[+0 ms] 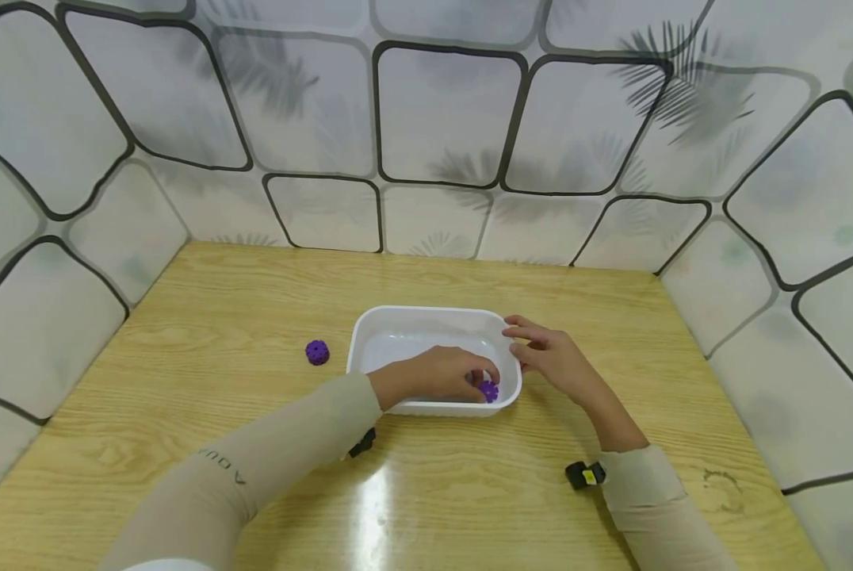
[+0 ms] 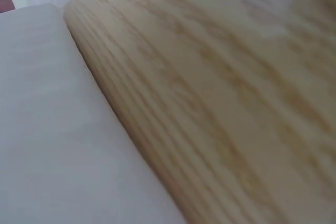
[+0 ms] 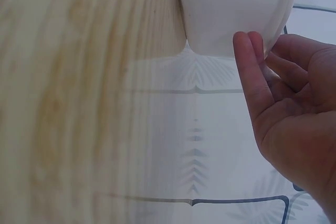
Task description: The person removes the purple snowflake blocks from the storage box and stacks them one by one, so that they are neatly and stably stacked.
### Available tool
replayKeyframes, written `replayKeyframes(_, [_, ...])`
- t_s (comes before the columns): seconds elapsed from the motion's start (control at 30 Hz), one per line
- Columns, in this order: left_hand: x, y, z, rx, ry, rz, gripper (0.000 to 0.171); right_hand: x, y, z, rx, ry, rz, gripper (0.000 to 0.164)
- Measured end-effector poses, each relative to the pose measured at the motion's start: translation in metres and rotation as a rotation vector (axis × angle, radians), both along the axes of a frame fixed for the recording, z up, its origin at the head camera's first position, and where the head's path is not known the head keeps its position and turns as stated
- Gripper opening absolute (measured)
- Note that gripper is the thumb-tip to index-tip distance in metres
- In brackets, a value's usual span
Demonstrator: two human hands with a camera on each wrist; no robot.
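Note:
A white plastic tub (image 1: 434,408) stands on the wooden table. My left hand (image 1: 444,373) reaches down inside it, its fingers and thumb curled about a purple notched disc (image 1: 489,391) at the tub's near right corner. At the right end of the tub, my right hand (image 1: 551,357) holds the rim. In the right wrist view that hand (image 3: 294,98) has fingertips against the tub's outer wall (image 3: 231,9), other fingers bent at the rim. The left wrist view shows mostly sleeve and table, so the left fingers are hidden there.
Another purple notched piece (image 1: 317,352), round with holes, lies on the table (image 1: 241,317) left of the tub. Walls with a stone-and-leaf pattern (image 1: 448,119) close in the table at the back and both sides. A small black wrist device (image 1: 585,475) sits by the right sleeve.

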State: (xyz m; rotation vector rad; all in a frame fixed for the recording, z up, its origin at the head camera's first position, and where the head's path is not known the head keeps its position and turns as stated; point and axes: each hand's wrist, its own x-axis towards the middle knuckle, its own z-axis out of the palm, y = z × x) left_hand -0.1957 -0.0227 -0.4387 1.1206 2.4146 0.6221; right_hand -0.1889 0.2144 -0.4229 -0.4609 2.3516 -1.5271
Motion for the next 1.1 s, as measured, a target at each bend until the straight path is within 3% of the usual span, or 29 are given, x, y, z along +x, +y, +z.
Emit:
replayKeyframes(0.2, [-0.002,-0.004,0.001,0.148,-0.146,0.086,0.033,0.000,-0.001,0.000,-0.001,-0.006,0.001,0.040])
replayKeyframes(0.47, [-0.006,-0.016,0.010,0.363,-0.295,0.176,0.027,-0.001,-0.004,0.001,0.025,0.006,0.001,0.040])
replayKeyframes(0.8, [-0.003,-0.021,0.016,0.512,-0.450,0.242,0.026,0.000,-0.002,0.001,0.003,0.001,0.001,0.040])
replayKeyframes(1.1, [0.001,-0.026,0.021,0.579,-0.479,0.227,0.035,0.000,-0.001,0.001,0.024,0.002,-0.003,0.039])
